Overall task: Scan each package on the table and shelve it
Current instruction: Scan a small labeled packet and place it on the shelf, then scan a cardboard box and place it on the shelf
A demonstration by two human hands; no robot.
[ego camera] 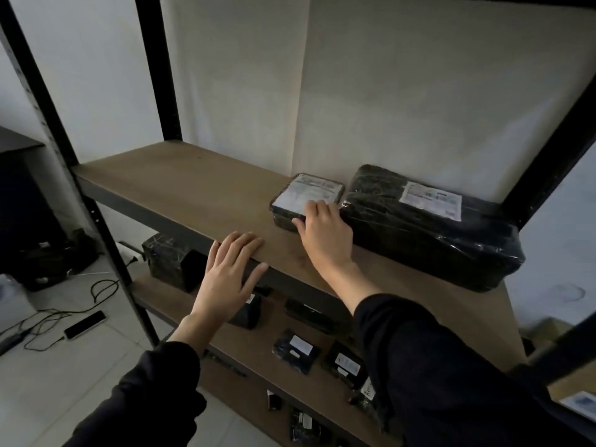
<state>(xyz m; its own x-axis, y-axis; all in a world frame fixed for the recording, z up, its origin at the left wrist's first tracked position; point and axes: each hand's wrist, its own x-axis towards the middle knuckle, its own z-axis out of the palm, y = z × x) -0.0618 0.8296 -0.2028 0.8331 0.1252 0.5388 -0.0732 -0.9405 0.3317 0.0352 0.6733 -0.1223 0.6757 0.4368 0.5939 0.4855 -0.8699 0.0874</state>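
Note:
A small black-wrapped package [303, 196] with a white label lies on the upper wooden shelf [193, 188], close to the back wall. My right hand [322, 235] grips its near right corner, fingers on top and thumb against its front side. Right beside it lies a long black-wrapped package [429, 227] with its own white label. My left hand [230, 272] rests flat and open on the front edge of the same shelf, holding nothing.
The lower shelf [258, 359] holds several small black packages. Black metal uprights [42, 101] frame the rack. Cables and a small flat device [85, 324] lie on the tiled floor at the left. The left half of the upper shelf is bare wood.

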